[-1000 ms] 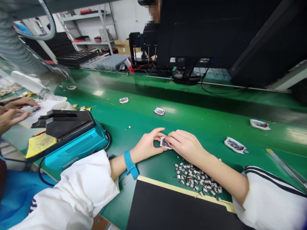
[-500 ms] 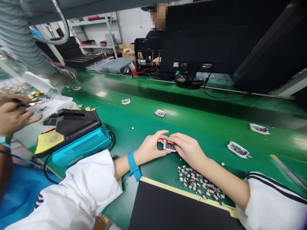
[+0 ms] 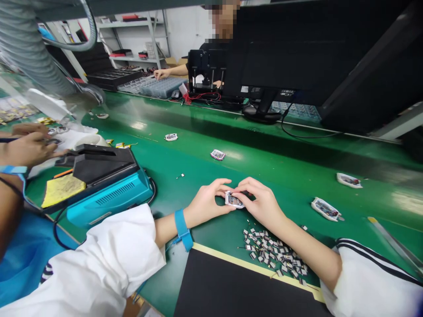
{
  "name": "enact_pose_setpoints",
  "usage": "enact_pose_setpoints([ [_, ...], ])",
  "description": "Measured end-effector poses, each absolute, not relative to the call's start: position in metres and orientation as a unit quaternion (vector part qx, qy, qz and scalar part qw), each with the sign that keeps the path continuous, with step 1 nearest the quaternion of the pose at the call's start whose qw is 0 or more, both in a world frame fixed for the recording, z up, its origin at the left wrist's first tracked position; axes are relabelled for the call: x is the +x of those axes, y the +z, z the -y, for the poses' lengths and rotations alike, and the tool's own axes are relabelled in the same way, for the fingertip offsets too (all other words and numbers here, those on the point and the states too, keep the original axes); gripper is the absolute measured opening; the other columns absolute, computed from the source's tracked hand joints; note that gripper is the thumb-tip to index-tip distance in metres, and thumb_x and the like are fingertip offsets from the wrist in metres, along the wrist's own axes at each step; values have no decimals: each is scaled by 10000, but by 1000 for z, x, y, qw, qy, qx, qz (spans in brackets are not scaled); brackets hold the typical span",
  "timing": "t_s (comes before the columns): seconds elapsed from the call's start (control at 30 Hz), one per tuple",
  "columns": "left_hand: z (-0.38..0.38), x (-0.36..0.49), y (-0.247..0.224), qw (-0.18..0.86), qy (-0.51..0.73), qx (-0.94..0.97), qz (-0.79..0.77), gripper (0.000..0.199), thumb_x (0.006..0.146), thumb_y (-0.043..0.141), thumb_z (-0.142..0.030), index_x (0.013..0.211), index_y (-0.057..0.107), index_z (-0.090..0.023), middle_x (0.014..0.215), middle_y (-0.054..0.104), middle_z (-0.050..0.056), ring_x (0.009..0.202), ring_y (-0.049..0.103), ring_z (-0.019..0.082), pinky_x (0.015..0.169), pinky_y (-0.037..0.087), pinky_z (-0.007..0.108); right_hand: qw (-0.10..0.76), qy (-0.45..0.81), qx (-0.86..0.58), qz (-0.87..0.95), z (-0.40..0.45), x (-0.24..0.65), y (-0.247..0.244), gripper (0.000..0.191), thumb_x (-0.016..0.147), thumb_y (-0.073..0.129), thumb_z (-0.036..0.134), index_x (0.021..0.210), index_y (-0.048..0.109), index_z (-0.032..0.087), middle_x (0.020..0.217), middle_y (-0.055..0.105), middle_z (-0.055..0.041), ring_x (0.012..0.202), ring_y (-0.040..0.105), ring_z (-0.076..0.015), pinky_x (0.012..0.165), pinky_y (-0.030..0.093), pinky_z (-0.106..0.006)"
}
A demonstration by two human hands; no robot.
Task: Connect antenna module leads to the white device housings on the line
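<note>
Beyond a black mat point(image 3: 244, 288), small parts point(image 3: 272, 252) lie heaped on the green counter point(image 3: 158, 160). Past them, the grip of the left hand point(image 3: 206, 199) holds a white-cased circuit board point(image 3: 235, 200); the right hand point(image 3: 264, 201) touches it, but whether it pinches anything I cannot tell. Farther lie similar cases point(image 3: 325, 208), then a monitor point(image 3: 287, 53).

Bright, even light; left hand point(image 3: 205, 200) and right hand point(image 3: 261, 200) fairly sharp. Glare on bench point(image 3: 161, 165) beyond hands and far right of right hand. Dark shadow band past hands, below monitor point(image 3: 291, 53). Edges warped, soft: hose point(image 3: 23, 39), tweezers point(image 3: 392, 241).
</note>
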State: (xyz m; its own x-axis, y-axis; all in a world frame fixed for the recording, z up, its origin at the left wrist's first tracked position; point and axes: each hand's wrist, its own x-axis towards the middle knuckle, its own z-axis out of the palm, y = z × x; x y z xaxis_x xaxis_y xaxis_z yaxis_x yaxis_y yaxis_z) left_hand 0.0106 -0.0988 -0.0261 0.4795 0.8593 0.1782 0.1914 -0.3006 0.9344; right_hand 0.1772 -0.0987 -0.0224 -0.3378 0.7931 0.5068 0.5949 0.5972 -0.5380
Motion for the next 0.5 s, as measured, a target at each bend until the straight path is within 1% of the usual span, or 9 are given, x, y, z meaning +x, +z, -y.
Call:
enact_pose_setpoints([
  [0.1, 98, 11, -29, 479, 353, 713, -370, 563, 598, 676, -133, 1088, 400, -150, 994, 612, 79, 877, 602, 154, 825, 481, 289, 369, 160, -445, 800, 97, 177, -29, 92, 743, 541, 181, 670, 590, 155, 680, 538, -22, 624, 513, -105, 536, 427, -224],
  [0.17, 97, 11, -31, 491, 347, 702, -382, 558, 585, 681, -117, 1071, 411, -149, 978, 619, 78, 874, 604, 158, 823, 481, 293, 336, 130, -438, 823, 97, 178, -33, 119, 748, 529, 199, 657, 587, 151, 698, 543, -32, 642, 503, -115, 563, 430, -241],
  [0.23, 95, 10, -33, 500, 341, 691, -396, 543, 580, 679, -103, 1055, 419, -143, 961, 622, 80, 856, 609, 156, 811, 486, 292, 280, 64, -422, 860, 99, 179, -34, 145, 771, 490, 216, 723, 611, 153, 757, 558, -50, 684, 495, -139, 602, 431, -273],
  [0.33, 92, 10, -35, 509, 336, 681, -406, 546, 578, 683, -106, 1052, 414, -131, 962, 620, 94, 846, 613, 157, 803, 492, 294, 207, -14, -405, 890, 102, 184, -32, 219, 803, 426, 226, 885, 620, 162, 834, 569, -67, 703, 482, -159, 608, 427, -298],
  [0.4, 91, 10, -34, 513, 331, 678, -410, 566, 569, 696, -121, 1057, 409, -127, 974, 616, 104, 850, 613, 163, 805, 495, 305, 203, -17, -402, 893, 102, 186, -30, 229, 809, 420, 219, 920, 613, 166, 856, 579, -61, 719, 489, -157, 627, 435, -293],
  [0.5, 89, 11, -33, 516, 324, 676, -415, 596, 558, 709, -134, 1068, 401, -126, 987, 610, 113, 866, 612, 175, 809, 496, 318, 241, 15, -393, 887, 98, 186, -29, 188, 814, 440, 204, 879, 612, 168, 840, 602, -36, 743, 510, -134, 672, 445, -260],
])
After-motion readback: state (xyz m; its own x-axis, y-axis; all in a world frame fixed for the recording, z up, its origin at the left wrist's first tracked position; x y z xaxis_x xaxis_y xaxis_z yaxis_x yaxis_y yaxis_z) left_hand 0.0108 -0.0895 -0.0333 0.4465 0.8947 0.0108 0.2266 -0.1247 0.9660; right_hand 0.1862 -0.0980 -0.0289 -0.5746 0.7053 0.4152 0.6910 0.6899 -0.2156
